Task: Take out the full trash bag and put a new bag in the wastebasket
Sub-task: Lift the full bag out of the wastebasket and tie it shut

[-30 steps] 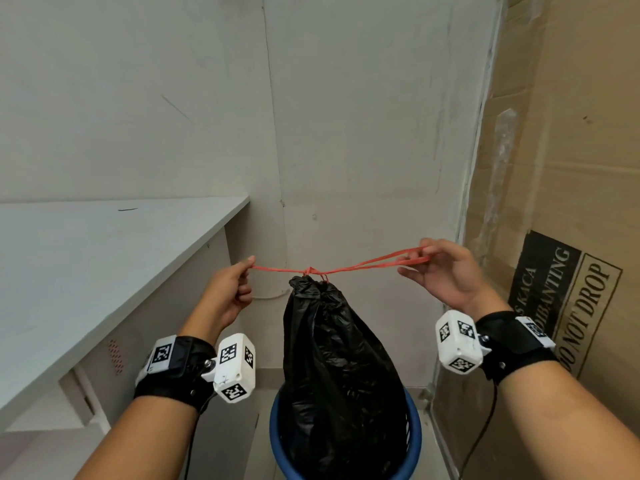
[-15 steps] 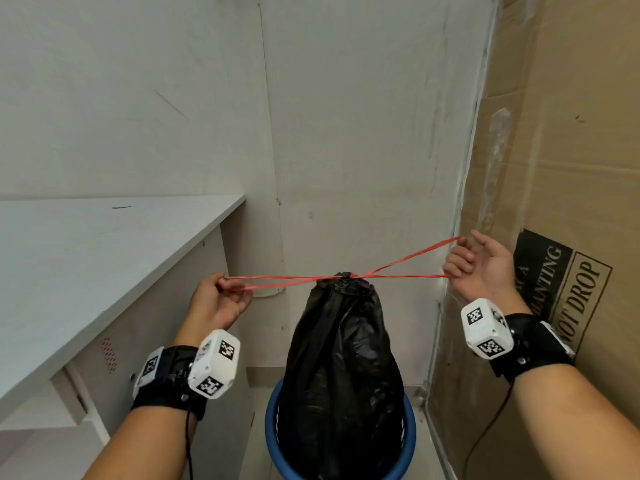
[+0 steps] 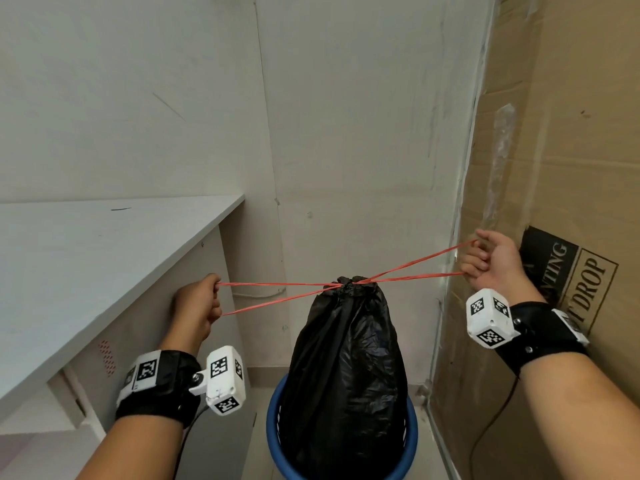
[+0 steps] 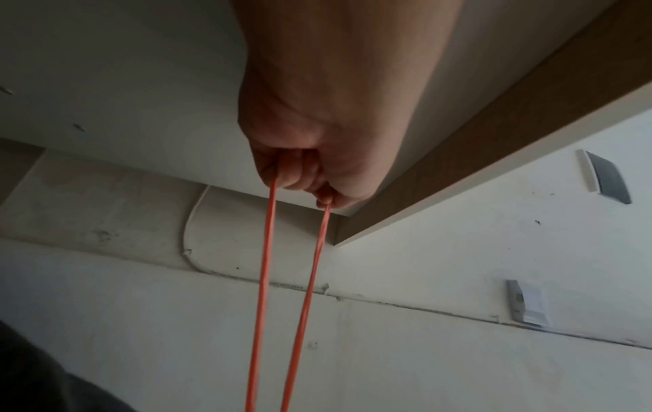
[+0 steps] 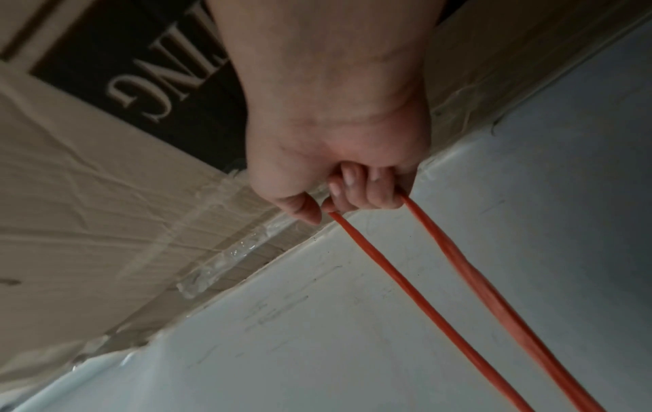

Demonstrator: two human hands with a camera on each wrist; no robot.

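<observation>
White desk point(image 3: 86, 258) L, cardboard box point(image 3: 561, 168) R; both hands grip red drawstrings point(image 3: 277, 292) over bag point(image 3: 346, 358).

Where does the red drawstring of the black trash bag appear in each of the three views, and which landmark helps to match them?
Head: the red drawstring crosses the middle, stretched between left hand and right hand over the black trash bag.
Left wrist: two strands run from the fist at centre to the bottom edge.
Right wrist: two strands run from the fist down to the lower right.
Shared landmark: the white wall, behind the string in all three.
</observation>
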